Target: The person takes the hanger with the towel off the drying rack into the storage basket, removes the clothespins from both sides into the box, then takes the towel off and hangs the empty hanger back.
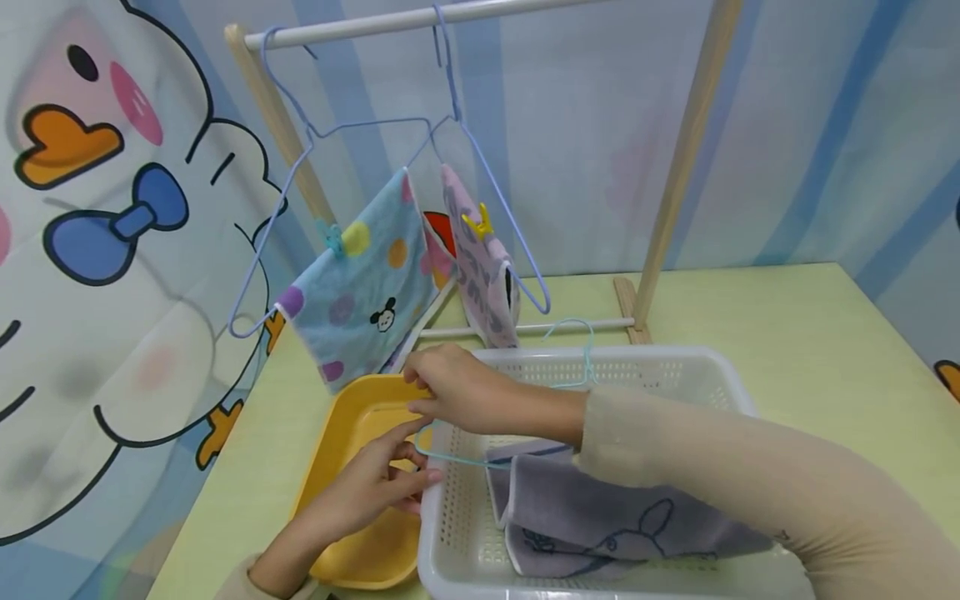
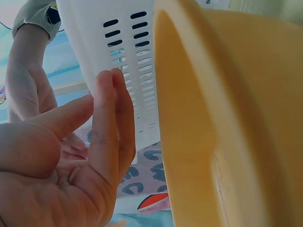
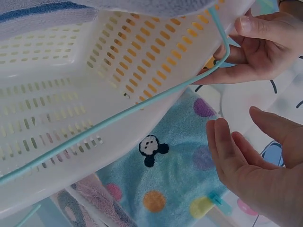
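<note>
A thin teal hanger lies across the white basket, its rounded end reaching past the left rim. Beneath it in the basket is a folded grey towel with a rabbit outline. My left hand is at that rim, thumb against the edge and index finger near the hanger's end. In the right wrist view, thumb and index of the left hand are apart. My right hand hovers above the basket's left rim. The right wrist view shows that right hand with extended fingers, thumb apart, nothing held.
A yellow basin stands left of the basket. Behind it, a rack rod carries blue hangers with a dotted blue towel and a pink towel. A teal clip and a yellow clip sit on these towels.
</note>
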Tool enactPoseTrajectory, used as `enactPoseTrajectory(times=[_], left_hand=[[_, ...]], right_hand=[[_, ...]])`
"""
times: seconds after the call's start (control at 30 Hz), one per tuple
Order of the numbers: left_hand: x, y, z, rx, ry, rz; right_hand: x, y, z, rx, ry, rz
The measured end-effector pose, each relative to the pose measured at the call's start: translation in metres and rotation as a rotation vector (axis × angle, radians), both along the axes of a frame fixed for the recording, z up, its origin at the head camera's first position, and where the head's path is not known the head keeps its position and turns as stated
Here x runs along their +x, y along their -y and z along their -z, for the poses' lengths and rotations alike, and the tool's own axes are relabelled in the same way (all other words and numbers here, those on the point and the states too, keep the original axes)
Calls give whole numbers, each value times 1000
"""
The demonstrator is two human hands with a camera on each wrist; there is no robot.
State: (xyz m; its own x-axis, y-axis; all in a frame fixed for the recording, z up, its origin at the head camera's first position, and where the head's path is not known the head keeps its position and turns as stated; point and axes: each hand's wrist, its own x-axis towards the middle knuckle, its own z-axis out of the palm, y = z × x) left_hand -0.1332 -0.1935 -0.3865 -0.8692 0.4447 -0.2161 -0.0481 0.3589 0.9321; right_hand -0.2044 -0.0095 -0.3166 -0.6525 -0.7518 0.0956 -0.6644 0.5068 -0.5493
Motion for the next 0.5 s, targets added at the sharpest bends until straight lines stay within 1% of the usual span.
enactPoseTrajectory(times=[0.17, 0.4, 0.5], left_hand=[[0, 0, 0, 5, -2, -3], [1, 0, -1, 18, 1, 1], [1, 0, -1, 14, -11, -1]], right_hand=[[4, -6, -2, -4, -19, -6], [12, -15, -1, -10, -36, -44], [15, -21, -2, -14, -48, -53]])
